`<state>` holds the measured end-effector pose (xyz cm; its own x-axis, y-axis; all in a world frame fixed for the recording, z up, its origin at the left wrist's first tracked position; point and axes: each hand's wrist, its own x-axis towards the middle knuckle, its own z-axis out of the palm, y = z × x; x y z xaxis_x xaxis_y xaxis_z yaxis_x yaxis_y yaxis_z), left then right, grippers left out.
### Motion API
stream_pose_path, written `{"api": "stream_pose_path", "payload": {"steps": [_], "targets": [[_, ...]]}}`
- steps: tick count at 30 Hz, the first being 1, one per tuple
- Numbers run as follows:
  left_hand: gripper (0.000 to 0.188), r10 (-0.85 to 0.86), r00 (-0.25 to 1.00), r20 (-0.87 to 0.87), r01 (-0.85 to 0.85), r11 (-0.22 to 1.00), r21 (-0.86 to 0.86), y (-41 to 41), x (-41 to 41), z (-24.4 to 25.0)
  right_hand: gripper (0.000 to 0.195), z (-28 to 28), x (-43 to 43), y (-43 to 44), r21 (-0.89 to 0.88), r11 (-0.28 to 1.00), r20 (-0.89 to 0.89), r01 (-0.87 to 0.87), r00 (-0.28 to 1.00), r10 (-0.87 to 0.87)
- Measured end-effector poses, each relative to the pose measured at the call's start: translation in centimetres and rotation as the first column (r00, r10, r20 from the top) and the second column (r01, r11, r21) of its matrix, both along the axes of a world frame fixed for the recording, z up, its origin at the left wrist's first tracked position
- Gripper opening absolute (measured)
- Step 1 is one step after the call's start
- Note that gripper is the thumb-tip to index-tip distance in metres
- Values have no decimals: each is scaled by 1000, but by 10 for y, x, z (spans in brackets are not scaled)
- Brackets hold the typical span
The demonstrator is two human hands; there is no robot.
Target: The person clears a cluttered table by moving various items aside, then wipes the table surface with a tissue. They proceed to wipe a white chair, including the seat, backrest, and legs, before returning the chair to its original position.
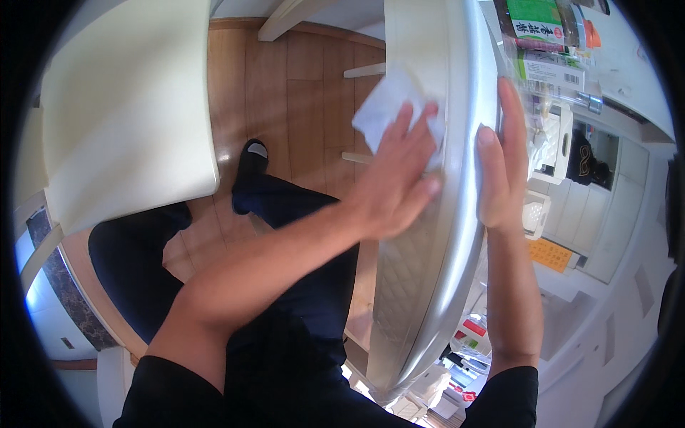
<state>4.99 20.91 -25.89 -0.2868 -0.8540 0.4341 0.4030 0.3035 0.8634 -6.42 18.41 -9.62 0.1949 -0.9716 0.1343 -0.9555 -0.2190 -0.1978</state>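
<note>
My left hand (398,171) lies over a white cloth or tissue (382,109), its fingers spread and pressing it against the cream side panel (409,278) of a table. Part of the cloth sticks out past the fingertips. Quilted diamond relief shows on the lower part of that panel. To the right, my right hand (500,160) grips the table's glossy silver rim (460,235), thumb on the near side and fingers over the far side. The palm side of both hands is hidden.
A cream chair (128,107) stands at the left, by my legs. Beyond the rim are a jar with an orange cap (591,35), a white and green box (554,72) and white plastic baskets (559,144). Wooden flooring (316,107) shows below, with light-coloured furniture legs (364,70).
</note>
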Motion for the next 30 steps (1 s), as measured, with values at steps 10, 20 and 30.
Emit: {"api": "stream_pose_path", "payload": {"steps": [10, 20, 30], "targets": [[56, -31, 999, 12, 29, 989, 147, 108, 15, 28, 66, -5, -5, -2, -36, 999, 17, -4, 1000, 4], [32, -12, 1000, -8, 13, 984, 180, 152, 32, 31, 66, -7, -2, 0, -32, 999, 51, 30, 998, -28], [37, 26, 999, 48, -33, 986, 164, 123, 25, 27, 65, -9, -9, -1, -57, 998, 64, 17, 998, -14]]}}
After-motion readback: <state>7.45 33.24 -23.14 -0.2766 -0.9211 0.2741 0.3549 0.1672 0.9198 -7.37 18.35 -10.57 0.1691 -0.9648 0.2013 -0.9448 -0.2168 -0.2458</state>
